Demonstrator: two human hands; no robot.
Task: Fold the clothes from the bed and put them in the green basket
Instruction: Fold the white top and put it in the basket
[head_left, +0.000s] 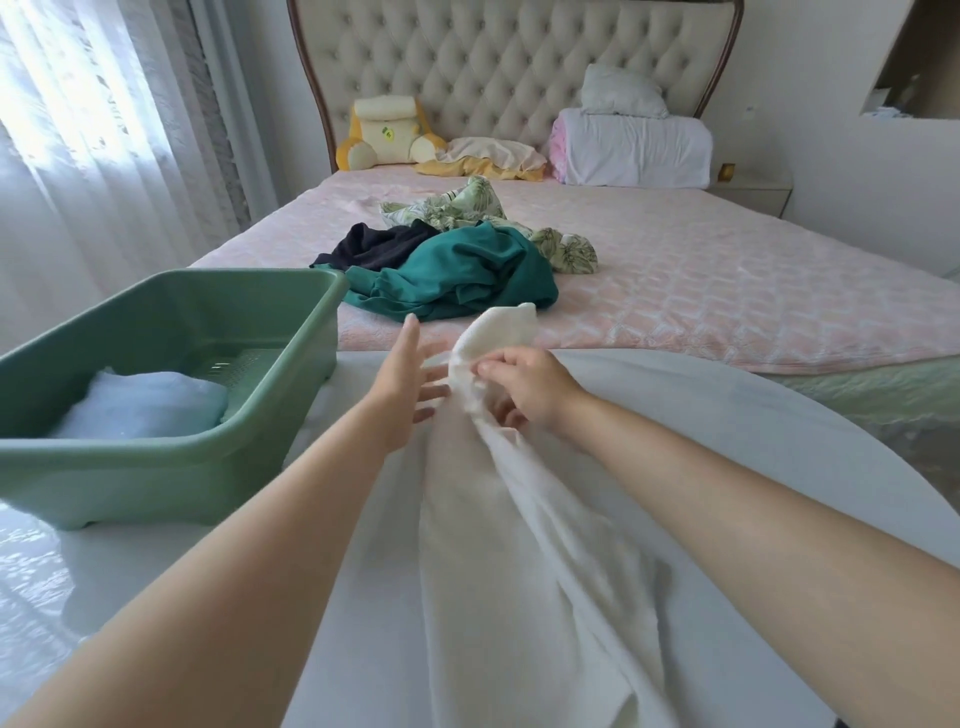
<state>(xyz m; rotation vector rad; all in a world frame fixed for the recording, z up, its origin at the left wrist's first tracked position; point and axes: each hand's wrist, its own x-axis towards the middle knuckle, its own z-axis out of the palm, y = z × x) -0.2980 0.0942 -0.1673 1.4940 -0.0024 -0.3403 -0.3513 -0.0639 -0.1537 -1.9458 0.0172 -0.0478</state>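
A long white garment (540, 545) hangs bunched over the white table in front of me. My right hand (524, 387) grips its upper end, which flops over above my fingers. My left hand (410, 384) is spread with straight fingers just left of the cloth, fingertips at its edge. The green basket (156, 467) stands on the table at the left with a folded pale blue piece (145, 405) inside. On the pink bed lie a teal garment (457, 275), a dark one (369, 244) and a leaf-print one (467, 202) in a loose pile.
The white round table (332, 597) butts against the foot of the bed (727, 291). At the headboard sit a yellow cushion (387, 135), crumpled cloth and folded white bedding (634, 148). Curtains hang along the left.
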